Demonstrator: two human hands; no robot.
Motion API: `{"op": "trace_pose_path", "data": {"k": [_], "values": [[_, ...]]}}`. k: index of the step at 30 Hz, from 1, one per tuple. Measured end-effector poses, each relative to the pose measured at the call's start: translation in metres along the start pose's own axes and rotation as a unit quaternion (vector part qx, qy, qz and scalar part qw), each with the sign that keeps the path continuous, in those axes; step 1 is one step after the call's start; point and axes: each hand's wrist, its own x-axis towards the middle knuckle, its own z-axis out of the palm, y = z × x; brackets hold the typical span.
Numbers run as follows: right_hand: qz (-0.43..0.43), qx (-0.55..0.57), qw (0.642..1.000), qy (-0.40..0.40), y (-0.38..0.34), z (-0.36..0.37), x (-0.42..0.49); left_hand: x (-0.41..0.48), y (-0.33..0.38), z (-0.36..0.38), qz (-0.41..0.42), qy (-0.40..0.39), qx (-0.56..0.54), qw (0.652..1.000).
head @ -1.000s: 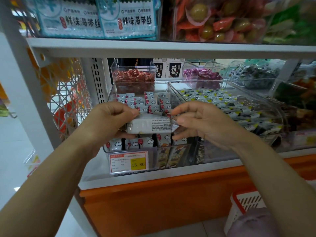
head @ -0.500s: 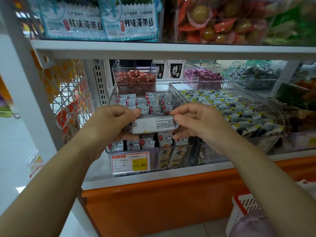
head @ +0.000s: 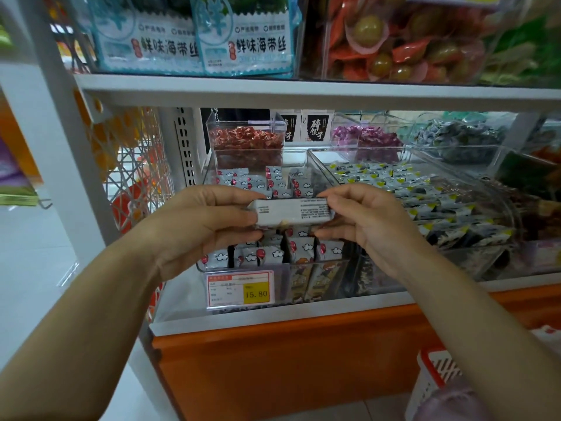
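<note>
Held level just above the front half of the clear bin (head: 283,281), toward its right side: one grey-white packet (head: 293,211), printed back upward, long edges left to right. Clamped at its left end by the left hand (head: 200,226), thumb on top, fingers curled beneath. Pinched at its right end by the right hand (head: 370,220), thumb and forefinger along the top edge, remaining fingers folded under. Over the cloud-printed packets (head: 273,253) standing in rows inside the bin, with no visible touch between them and the packet's lower edge.

Above the bin, open room up to the white shelf board (head: 303,92). Behind the bin, a tub of red sweets (head: 247,141), well apart from both hands. Just beside the bin on the right, a tray of yellow-cornered packets (head: 331,155), its near left wall behind the right hand. Left of the bin, a strip of bare shelf, then the white upright post (head: 76,153). On the bin's front wall, a price tag (head: 239,290) marked 15.80. Below the bin, the white shelf lip and an orange panel (head: 288,360). Lower right of the bin, a white basket (head: 434,375) with a red rim.
</note>
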Motion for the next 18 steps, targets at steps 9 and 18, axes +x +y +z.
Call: {"op": "trace_pose_path", "data": {"k": [9, 18], "values": [[0.009, 0.022, 1.000, -0.009, -0.0012, -0.0020, -0.0003, -0.0004, 0.0008, -0.0051, -0.013, -0.023, -0.025, 0.999], [-0.008, -0.004, 1.000, 0.009, 0.0046, 0.0022, 0.0010, 0.0055, -0.0050, -0.0009, -0.020, 0.063, -0.073, 0.995]]}}
